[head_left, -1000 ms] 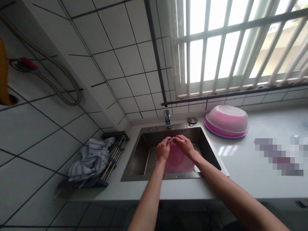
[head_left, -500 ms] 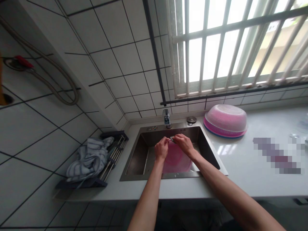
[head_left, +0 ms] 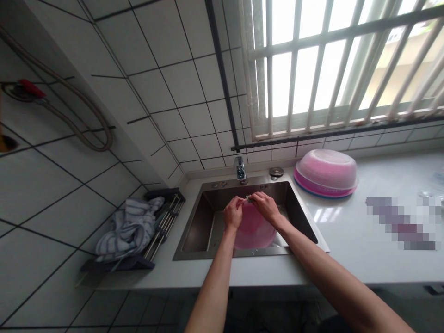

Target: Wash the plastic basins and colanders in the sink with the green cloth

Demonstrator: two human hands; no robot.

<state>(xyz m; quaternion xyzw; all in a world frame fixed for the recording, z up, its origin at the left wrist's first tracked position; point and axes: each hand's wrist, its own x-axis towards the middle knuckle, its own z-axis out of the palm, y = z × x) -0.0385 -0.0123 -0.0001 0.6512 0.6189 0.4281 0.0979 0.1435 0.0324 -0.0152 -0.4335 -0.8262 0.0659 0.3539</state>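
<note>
Pinching a small greenish thing [head_left: 249, 199] w/ the R hand [head_left: 265, 206] fingertips, too tiny to ID tbh. L hand [head_left: 233, 213] is right beside it, fingers bunched, can't tell if they've got it too. It's up over a pink basin [head_left: 256, 229] in the steel sink [head_left: 215, 255]. Faucet [head_left: 240, 169] behind, upturned pink tub [head_left: 326, 172] on the counter [head_left: 347, 259] to the R, striped towel [head_left: 126, 231] on a rack [head_left: 161, 231], L side.

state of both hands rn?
Left hand: fingers bent inward beside a small greenish item; whether it grips anything cannot be told.
Right hand: closed, fingertips holding that item.
</note>
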